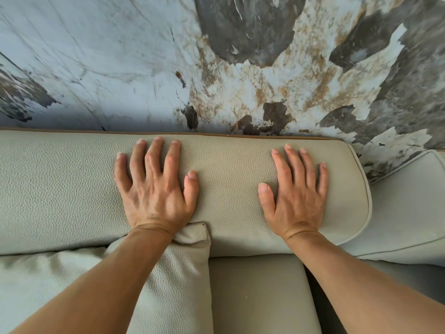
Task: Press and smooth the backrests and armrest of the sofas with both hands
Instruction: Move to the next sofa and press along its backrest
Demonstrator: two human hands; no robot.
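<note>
A pale grey-green pebbled leather backrest [228, 179] runs across the middle of the head view, ending in a rounded piped corner at the right. My left hand [155, 186] lies palm down on its top with fingers spread. My right hand [295, 191] lies flat on it too, closer to the right end, fingers slightly apart. Neither hand holds anything. An armrest [407, 208] of the same leather sits to the right of the backrest.
A loose cushion [178, 280] leans against the backrest under my left forearm. The seat cushion [260, 292] lies below. A marble-patterned wall [240, 68] stands directly behind the sofa. A dark gap [320, 307] separates the seat from the right section.
</note>
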